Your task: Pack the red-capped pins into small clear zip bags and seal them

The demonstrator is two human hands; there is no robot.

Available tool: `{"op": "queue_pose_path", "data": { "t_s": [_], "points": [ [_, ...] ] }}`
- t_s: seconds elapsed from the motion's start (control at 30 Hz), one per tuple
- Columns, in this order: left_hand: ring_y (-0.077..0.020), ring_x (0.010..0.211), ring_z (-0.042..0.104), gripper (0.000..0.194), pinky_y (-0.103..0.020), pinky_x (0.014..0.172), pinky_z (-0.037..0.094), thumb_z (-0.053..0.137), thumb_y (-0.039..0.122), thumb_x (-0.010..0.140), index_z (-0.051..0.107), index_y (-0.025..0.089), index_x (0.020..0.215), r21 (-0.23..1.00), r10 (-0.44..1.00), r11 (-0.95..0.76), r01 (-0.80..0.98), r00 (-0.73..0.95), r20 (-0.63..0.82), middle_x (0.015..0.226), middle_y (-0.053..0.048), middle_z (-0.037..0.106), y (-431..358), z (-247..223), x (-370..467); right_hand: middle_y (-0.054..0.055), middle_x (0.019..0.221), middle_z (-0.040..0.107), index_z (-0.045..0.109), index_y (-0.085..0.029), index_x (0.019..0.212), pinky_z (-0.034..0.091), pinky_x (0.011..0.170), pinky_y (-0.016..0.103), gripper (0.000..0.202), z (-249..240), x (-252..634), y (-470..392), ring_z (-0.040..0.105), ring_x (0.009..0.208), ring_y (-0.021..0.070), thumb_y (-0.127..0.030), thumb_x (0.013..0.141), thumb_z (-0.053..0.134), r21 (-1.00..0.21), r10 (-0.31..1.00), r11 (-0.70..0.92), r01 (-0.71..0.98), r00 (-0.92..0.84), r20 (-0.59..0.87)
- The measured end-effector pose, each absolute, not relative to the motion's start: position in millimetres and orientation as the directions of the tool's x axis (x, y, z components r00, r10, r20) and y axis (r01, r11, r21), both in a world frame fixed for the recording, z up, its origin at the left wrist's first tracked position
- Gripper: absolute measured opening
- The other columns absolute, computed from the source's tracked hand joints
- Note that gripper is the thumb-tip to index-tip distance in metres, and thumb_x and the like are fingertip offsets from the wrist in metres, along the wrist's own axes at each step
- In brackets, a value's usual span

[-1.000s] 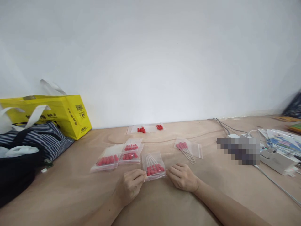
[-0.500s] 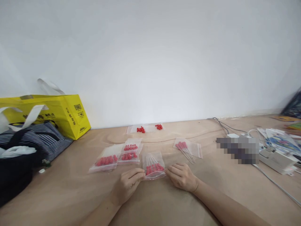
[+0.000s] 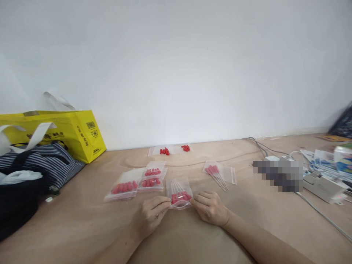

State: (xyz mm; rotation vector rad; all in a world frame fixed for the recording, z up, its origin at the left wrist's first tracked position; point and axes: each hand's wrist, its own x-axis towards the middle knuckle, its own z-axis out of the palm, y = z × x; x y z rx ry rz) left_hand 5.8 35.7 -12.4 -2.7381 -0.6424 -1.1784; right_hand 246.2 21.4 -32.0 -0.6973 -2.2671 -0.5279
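Observation:
A clear zip-lock bag [image 3: 178, 183] lies flat in front of me, its slightly gaping mouth facing me. Inside are several droppers [image 3: 180, 197] with red bulbs toward the mouth and thin pale stems pointing away. My left hand [image 3: 154, 211] pinches the left corner of the mouth. At the right corner, my right hand [image 3: 210, 207] does the same with bent fingers. To the left are more filled zip-lock bags [image 3: 125, 187], partly overlapping. On the right, several loose droppers [image 3: 216, 176] lie across another flat bag [image 3: 229, 175].
Small red bulbs [image 3: 165, 151] rest on a clear bag near the wall. A yellow shopping bag [image 3: 82, 137] and a striped bag [image 3: 60, 165] stand left. Toward the right are a white power strip [image 3: 321, 187], cables [image 3: 324, 216] and colourful packets [image 3: 343, 159].
My right hand has shifted slightly left, and the bag's mouth looks narrower and bowed. Some colourful packets at the far right have changed position.

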Motion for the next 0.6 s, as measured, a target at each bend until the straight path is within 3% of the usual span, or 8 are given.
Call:
{"op": "queue_pose_path", "data": {
  "t_s": [0.23, 0.6],
  "points": [
    [-0.014, 0.069, 0.063, 0.017, -0.023, 0.059, 0.05, 0.043, 0.013, 0.088, 0.06, 0.018, 0.088, 0.065, 0.303, -0.926, 0.372, 0.627, 0.717, 0.078, -0.005, 0.067, 33, -9, 12, 0.001, 0.065, 0.06, 0.059, -0.017, 0.084, 0.03, 0.049, 0.025, 0.017, -27, 233, 18, 0.049, 0.058, 0.0117, -0.016, 0.082, 0.042, 0.133, 0.383, 0.741, 0.658, -0.578, 0.72],
    [-0.0127, 0.064, 0.062, 0.022, -0.022, 0.058, 0.05, 0.039, 0.014, 0.089, 0.06, 0.016, 0.081, 0.031, 0.284, -0.919, 0.394, 0.605, 0.744, 0.073, -0.004, 0.066, 32, -8, 17, 0.0, 0.059, 0.057, 0.057, -0.015, 0.074, 0.027, 0.048, 0.026, 0.017, -27, 195, 23, 0.048, 0.056, 0.0108, -0.014, 0.082, 0.042, 0.2, 0.253, 0.743, 0.638, -0.545, 0.8]
  ]
}}
